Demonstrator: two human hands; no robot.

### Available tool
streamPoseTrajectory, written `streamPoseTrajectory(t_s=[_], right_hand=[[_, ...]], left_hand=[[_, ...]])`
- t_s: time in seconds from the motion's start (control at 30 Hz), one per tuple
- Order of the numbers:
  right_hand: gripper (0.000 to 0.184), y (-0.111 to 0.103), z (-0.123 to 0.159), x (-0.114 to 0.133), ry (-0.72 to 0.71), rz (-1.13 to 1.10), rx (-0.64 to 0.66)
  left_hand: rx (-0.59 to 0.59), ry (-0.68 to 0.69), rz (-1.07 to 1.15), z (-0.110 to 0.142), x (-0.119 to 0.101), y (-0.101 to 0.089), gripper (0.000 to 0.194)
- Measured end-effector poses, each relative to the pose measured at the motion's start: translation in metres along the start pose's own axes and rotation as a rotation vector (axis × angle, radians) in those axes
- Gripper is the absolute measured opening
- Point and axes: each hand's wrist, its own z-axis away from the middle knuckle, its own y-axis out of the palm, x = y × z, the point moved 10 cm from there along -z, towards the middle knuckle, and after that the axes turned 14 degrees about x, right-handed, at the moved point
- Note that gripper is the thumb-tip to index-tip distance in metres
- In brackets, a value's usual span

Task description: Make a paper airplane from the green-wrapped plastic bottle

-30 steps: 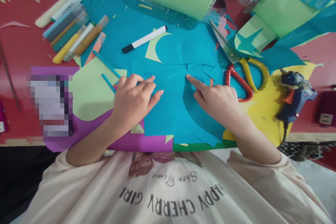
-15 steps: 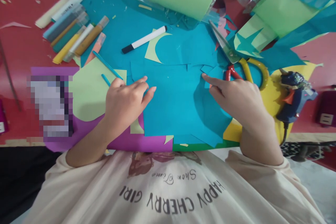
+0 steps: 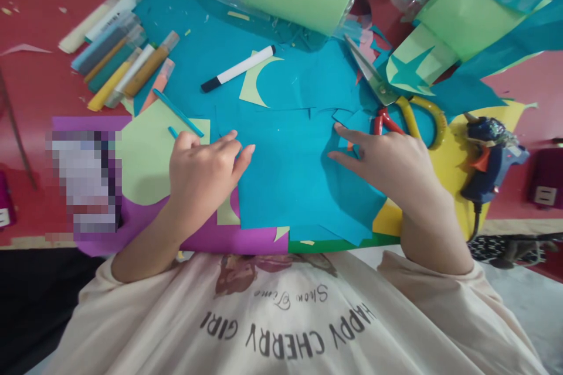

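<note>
A blue sheet (image 3: 285, 179) lay midway along the counter's (image 3: 30, 88) near edge. The left hand (image 3: 206, 164), fingers loosely spread, was at its left side; the right hand (image 3: 389, 158), fingers parted, pointed at a blue scrap (image 3: 344, 115). Sorting paper seemed underway, next likely needing a pinch.

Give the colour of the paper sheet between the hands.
The sheet is blue; the head view shows it best.
</note>
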Motion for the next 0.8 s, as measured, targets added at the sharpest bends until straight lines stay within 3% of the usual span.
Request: streamPoseTrajectory(t_s=[0.23,0.37,0.43,0.6,0.8], right_hand=[[0.055,0.003,-0.003,0.001,0.004,0.058,0.039],[0.054,0.003,-0.003,0.003,-0.009,0.089,0.021],[0.055,0.003,-0.003,0.004,-0.018,0.106,0.006],[0.052,0.001,-0.004,0.001,-0.011,0.051,-0.008],[0.047,-0.004,-0.011,0.001,-0.046,-0.064,-0.088]], left_hand=[[-0.026,0.044,-0.072,-0.005,-0.005,0.008,0.026],[0.089,0.188,-0.078,-0.012,-0.028,0.033,0.032],[0.108,0.169,-0.106,-0.014,-0.029,0.040,0.038],[0.063,0.068,-0.176,-0.015,-0.017,0.037,0.055],[0.032,0.233,-0.192,-0.012,-0.032,0.039,0.051]])
